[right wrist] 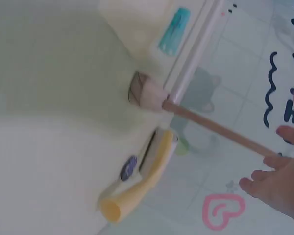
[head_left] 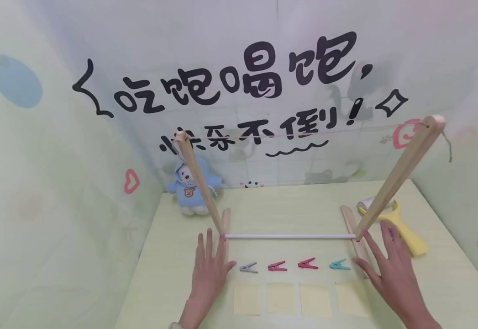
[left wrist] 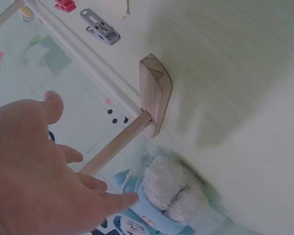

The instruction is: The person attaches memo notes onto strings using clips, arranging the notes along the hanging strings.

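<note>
A wooden rack (head_left: 401,176) stands on the table, with two upright posts, a white crossbar (head_left: 290,236) low between them and a thin string (head_left: 304,135) across the tops. My left hand (head_left: 208,269) is spread beside the left foot of the rack, holding nothing. In the left wrist view its fingers (left wrist: 95,200) are loosely extended. My right hand (head_left: 396,274) is likewise spread near the right foot and holds nothing. Between the hands lie several clothespins in a row: grey (head_left: 249,267), pink (head_left: 277,265), red (head_left: 307,263) and blue (head_left: 339,264).
Several pale yellow paper squares (head_left: 281,298) lie in a row in front of the clothespins. A plush toy in a blue hoodie (head_left: 193,187) sits behind the left post. Behind the right hand lies a lint roller with a yellow handle (head_left: 411,237). Printed cloth walls surround the table.
</note>
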